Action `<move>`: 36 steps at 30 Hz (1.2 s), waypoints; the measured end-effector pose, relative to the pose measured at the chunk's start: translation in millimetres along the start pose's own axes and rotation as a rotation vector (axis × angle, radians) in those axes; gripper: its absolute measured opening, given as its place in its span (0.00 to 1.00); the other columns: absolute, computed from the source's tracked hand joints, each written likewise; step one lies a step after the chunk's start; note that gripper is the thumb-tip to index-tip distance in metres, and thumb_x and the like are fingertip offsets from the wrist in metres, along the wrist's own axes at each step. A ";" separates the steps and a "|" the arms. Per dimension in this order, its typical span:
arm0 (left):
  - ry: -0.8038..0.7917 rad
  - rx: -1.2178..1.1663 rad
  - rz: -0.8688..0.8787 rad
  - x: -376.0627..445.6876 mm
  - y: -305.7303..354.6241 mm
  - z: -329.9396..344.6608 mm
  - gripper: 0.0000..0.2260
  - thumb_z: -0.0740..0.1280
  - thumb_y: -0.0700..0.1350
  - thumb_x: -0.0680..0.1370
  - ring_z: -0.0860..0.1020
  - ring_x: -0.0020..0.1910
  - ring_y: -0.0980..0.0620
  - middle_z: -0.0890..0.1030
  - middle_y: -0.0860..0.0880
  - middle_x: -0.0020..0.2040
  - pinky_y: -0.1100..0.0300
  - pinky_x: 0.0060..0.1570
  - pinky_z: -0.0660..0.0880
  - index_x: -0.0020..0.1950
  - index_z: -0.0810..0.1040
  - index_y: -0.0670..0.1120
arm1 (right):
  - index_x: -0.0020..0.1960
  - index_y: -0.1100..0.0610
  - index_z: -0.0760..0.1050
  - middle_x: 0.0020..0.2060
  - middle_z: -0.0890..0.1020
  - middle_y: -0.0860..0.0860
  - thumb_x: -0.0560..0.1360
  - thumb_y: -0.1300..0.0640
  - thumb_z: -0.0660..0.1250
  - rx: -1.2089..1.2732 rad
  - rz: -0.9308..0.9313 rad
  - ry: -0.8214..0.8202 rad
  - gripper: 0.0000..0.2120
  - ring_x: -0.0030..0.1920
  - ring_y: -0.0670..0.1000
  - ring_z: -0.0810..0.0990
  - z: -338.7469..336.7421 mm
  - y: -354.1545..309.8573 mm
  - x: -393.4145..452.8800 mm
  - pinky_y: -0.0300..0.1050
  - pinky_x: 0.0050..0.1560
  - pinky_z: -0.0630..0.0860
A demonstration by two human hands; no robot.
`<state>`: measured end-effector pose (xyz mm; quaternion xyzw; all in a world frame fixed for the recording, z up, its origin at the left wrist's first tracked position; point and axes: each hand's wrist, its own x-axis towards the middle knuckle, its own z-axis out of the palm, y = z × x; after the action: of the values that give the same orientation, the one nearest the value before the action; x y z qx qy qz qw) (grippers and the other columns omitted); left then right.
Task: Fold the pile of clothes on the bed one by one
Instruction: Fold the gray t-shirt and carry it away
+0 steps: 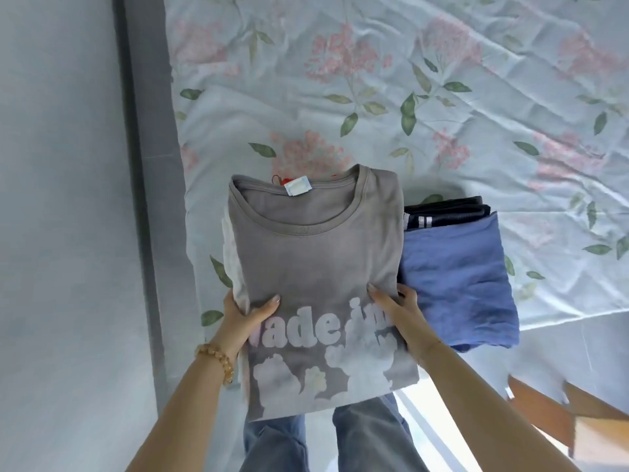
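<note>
- The folded grey T-shirt (316, 267) is gripped at both of its side edges: the left hand (243, 313) is clamped on the left edge with the thumb laid across the front, and the right hand (396, 311) is clamped on the right edge, thumb likewise on top and fingers tucked beneath.
- A beaded bracelet (218, 361) is worn on the left wrist.
- The T-shirt is held with its collar and white neck label (297, 187) pointing away from the person; white raised lettering and white cloud-like shapes are printed on the lower front.
- The far part of the T-shirt lies over the near edge of the bed (408, 80), while its near end overhangs the edge above the person's jeans (326, 441).
- Pale folded fabric (231, 253) shows at the left edge beneath the T-shirt, and a trace of red is seen behind the collar.
- Just beside the T-shirt on the right, a folded blue garment (459, 277) rests on the bed, with a dark folded garment (446, 211) partly beneath it at the far end.
- The bed is covered by a creased pale sheet printed with pink flowers and green leaves.
</note>
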<state>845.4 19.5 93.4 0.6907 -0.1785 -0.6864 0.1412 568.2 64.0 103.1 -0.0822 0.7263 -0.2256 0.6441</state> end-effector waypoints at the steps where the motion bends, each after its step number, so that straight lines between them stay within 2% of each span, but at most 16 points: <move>1: -0.018 -0.006 0.023 5.5 0.4 0.9 0.30 0.78 0.47 0.66 0.81 0.53 0.53 0.82 0.50 0.53 0.57 0.57 0.76 0.63 0.69 0.45 | 0.66 0.51 0.62 0.57 0.80 0.50 0.65 0.40 0.76 -0.004 0.021 0.004 0.38 0.54 0.51 0.82 3.3 -0.3 2.5 0.51 0.58 0.79; 2: -0.040 -0.001 0.050 9.3 2.9 2.0 0.20 0.76 0.43 0.69 0.83 0.47 0.55 0.84 0.49 0.47 0.58 0.54 0.78 0.57 0.73 0.45 | 0.65 0.52 0.62 0.56 0.80 0.50 0.65 0.39 0.76 -0.008 0.032 0.003 0.37 0.53 0.51 0.82 5.5 1.0 4.8 0.49 0.56 0.79; 4: -0.125 0.016 0.083 15.5 5.7 -1.6 0.15 0.77 0.45 0.67 0.84 0.43 0.53 0.82 0.39 0.45 0.53 0.59 0.76 0.50 0.77 0.46 | 0.64 0.53 0.63 0.55 0.80 0.50 0.65 0.38 0.75 -0.072 0.026 0.007 0.36 0.53 0.50 0.82 8.1 2.0 10.7 0.46 0.55 0.78; 7: -0.261 0.069 0.075 19.9 7.1 -12.4 0.34 0.82 0.61 0.54 0.83 0.50 0.49 0.79 0.35 0.55 0.53 0.62 0.73 0.53 0.79 0.44 | 0.62 0.55 0.73 0.54 0.82 0.49 0.58 0.30 0.76 -0.189 0.018 -0.003 0.42 0.54 0.47 0.81 10.9 -4.9 20.6 0.45 0.62 0.74; 10: -0.290 0.093 0.004 28.3 4.3 -18.1 0.42 0.81 0.66 0.49 0.83 0.51 0.49 0.78 0.32 0.58 0.52 0.66 0.70 0.52 0.79 0.38 | 0.63 0.42 0.76 0.59 0.80 0.44 0.54 0.24 0.72 -0.269 0.072 -0.121 0.41 0.59 0.46 0.79 11.6 -5.5 30.1 0.46 0.67 0.69; 13: -0.300 0.099 -0.038 34.3 4.8 -17.8 0.50 0.81 0.65 0.47 0.83 0.51 0.48 0.75 0.27 0.58 0.53 0.65 0.71 0.55 0.77 0.31 | 0.62 0.43 0.76 0.56 0.83 0.44 0.61 0.28 0.72 -0.235 0.073 -0.184 0.34 0.55 0.45 0.81 11.7 -11.0 24.7 0.40 0.58 0.75; 15: -0.306 0.085 -0.055 34.4 6.1 -15.9 0.50 0.82 0.63 0.46 0.82 0.52 0.46 0.77 0.29 0.57 0.53 0.62 0.72 0.57 0.77 0.31 | 0.58 0.45 0.78 0.48 0.85 0.43 0.67 0.36 0.71 -0.179 0.054 -0.216 0.23 0.49 0.42 0.83 7.5 -10.5 22.0 0.35 0.48 0.76; 18: -0.306 0.072 -0.059 33.3 10.1 -14.4 0.46 0.83 0.62 0.43 0.81 0.55 0.45 0.83 0.39 0.53 0.52 0.61 0.73 0.56 0.80 0.40 | 0.59 0.48 0.78 0.50 0.86 0.47 0.65 0.35 0.71 -0.129 0.062 -0.268 0.27 0.52 0.47 0.84 11.2 -13.5 21.3 0.41 0.55 0.76; 20: -0.313 0.103 -0.051 33.5 12.7 -18.1 0.44 0.82 0.64 0.47 0.82 0.53 0.45 0.80 0.32 0.55 0.51 0.65 0.71 0.52 0.79 0.37 | 0.60 0.50 0.79 0.52 0.85 0.51 0.63 0.34 0.72 -0.105 0.088 -0.273 0.31 0.54 0.50 0.83 15.3 -13.9 24.1 0.46 0.62 0.75; 23: -0.317 0.183 -0.014 30.9 16.7 -33.4 0.40 0.79 0.67 0.53 0.82 0.52 0.45 0.72 0.21 0.56 0.52 0.67 0.69 0.49 0.76 0.38 | 0.61 0.53 0.79 0.53 0.85 0.53 0.67 0.35 0.71 -0.062 0.109 -0.320 0.30 0.56 0.53 0.83 24.3 -10.8 26.4 0.49 0.65 0.74; 26: -0.255 0.202 -0.018 26.8 26.7 -52.1 0.43 0.80 0.67 0.50 0.82 0.52 0.44 0.76 0.26 0.56 0.50 0.66 0.70 0.50 0.77 0.36 | 0.63 0.52 0.76 0.56 0.84 0.52 0.66 0.34 0.71 -0.091 0.142 -0.361 0.32 0.58 0.54 0.81 40.8 -2.6 28.4 0.51 0.66 0.73; 28: -0.233 0.199 -0.052 25.3 34.4 -59.1 0.45 0.81 0.66 0.47 0.82 0.51 0.45 0.81 0.34 0.54 0.50 0.63 0.72 0.51 0.79 0.36 | 0.68 0.48 0.71 0.63 0.78 0.49 0.60 0.27 0.71 -0.201 0.079 -0.274 0.43 0.66 0.50 0.75 51.5 5.4 32.0 0.52 0.70 0.67; 29: -0.238 0.195 -0.083 24.5 37.3 -59.7 0.43 0.81 0.64 0.49 0.82 0.52 0.45 0.83 0.37 0.53 0.50 0.63 0.71 0.53 0.79 0.38 | 0.71 0.47 0.66 0.67 0.72 0.47 0.57 0.23 0.70 -0.273 0.020 -0.204 0.50 0.70 0.48 0.68 53.4 9.9 36.2 0.53 0.72 0.63; 31: -0.250 0.174 -0.150 23.1 41.3 -58.7 0.32 0.75 0.60 0.63 0.78 0.60 0.44 0.82 0.42 0.54 0.51 0.68 0.67 0.58 0.76 0.41 | 0.75 0.48 0.56 0.68 0.62 0.46 0.52 0.20 0.69 -0.333 -0.095 -0.047 0.60 0.71 0.47 0.59 50.0 14.0 42.0 0.54 0.74 0.57; 33: -0.268 0.224 -0.162 23.2 44.3 -55.1 0.33 0.73 0.63 0.62 0.76 0.61 0.47 0.80 0.46 0.54 0.57 0.63 0.69 0.58 0.74 0.43 | 0.76 0.48 0.52 0.70 0.63 0.47 0.52 0.22 0.71 -0.238 -0.134 -0.018 0.62 0.72 0.48 0.60 44.9 15.4 45.6 0.55 0.74 0.59; 36: -0.307 0.294 -0.099 31.4 41.5 -45.5 0.46 0.79 0.69 0.43 0.83 0.49 0.51 0.84 0.44 0.50 0.61 0.51 0.74 0.53 0.77 0.43 | 0.74 0.50 0.58 0.65 0.76 0.46 0.56 0.26 0.74 -0.003 -0.085 -0.163 0.56 0.65 0.47 0.75 40.9 15.2 55.5 0.51 0.71 0.66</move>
<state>888.5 -33.8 84.3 0.5992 -0.2620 -0.7561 -0.0239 601.9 45.6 43.9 -0.1320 0.6677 -0.2441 0.6908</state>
